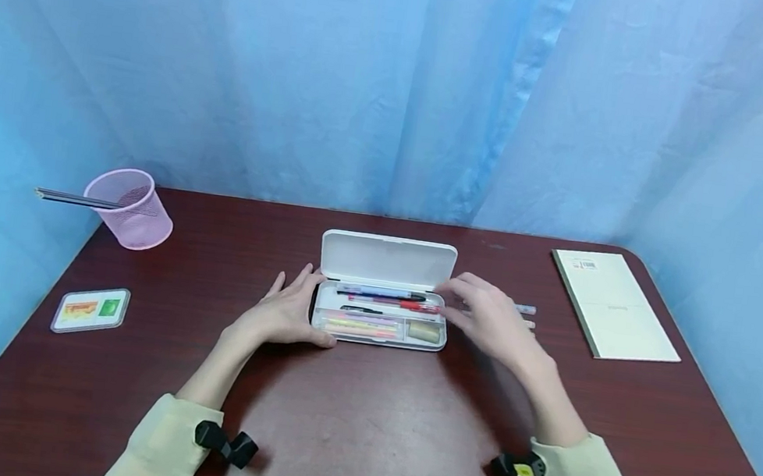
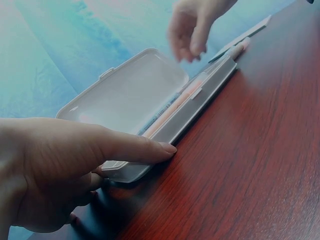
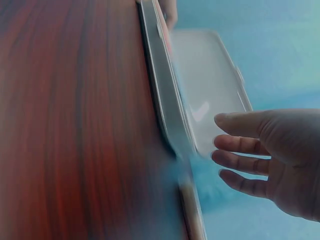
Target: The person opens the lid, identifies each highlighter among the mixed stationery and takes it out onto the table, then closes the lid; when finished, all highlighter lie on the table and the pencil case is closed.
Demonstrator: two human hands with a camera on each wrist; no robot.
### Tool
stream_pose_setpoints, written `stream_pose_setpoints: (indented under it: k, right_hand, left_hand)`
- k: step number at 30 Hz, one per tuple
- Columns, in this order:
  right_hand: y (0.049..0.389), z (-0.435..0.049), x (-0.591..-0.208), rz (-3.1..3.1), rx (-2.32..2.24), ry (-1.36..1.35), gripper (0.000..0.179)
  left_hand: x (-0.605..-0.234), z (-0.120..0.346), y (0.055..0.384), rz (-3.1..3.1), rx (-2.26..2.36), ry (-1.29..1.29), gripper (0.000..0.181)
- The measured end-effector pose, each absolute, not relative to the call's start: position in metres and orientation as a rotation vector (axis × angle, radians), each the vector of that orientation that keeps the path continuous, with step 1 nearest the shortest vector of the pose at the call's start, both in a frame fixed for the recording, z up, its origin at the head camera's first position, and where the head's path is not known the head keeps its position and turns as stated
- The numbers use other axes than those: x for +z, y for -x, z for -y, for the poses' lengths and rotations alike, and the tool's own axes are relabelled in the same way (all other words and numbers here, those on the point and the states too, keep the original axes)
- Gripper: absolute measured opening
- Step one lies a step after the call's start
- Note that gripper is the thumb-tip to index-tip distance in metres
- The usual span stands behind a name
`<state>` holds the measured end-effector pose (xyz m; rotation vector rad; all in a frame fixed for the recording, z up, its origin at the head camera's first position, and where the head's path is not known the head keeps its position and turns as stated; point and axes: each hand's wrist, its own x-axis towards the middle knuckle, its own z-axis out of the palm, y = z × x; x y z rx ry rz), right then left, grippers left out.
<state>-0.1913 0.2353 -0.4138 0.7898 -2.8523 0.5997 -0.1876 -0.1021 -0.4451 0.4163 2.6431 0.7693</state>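
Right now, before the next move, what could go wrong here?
The right grip is near the raised lid of the pencil case, so a careless sweep might knock it shut. The loose pens to the right of the case could roll if that grip brushes them. The left grip touches the case's left end; a hard push might slide the case and jostle the pens inside.

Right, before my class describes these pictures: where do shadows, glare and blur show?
Head: pale sheen and dark shadows on the table; left wrist: right hand soft in the background; right wrist: table streaked with blur, bright glint inside the open lid.
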Motion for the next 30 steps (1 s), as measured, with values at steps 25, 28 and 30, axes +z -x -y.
stream_pose_setpoints:
  k: [25,28,30]
  right_hand:
    - [0.209,-0.154,-0.427,2.885,0.363,-0.834,0.022]
    - [0.210,-0.153,-0.428,2.867,0.356,-0.847,0.022]
    - [0.211,-0.153,-0.429,2.857,0.356,-0.853,0.022]
  left_hand:
    - [-0.448,0.101,0.188,-2.650,0.798,-0.416,0.109]
    - [-0.447,0.101,0.187,-2.653,0.797,-0.418,0.110]
    - [-0.446,0.101,0.187,-2.653,0.792,-0.416,0.110]
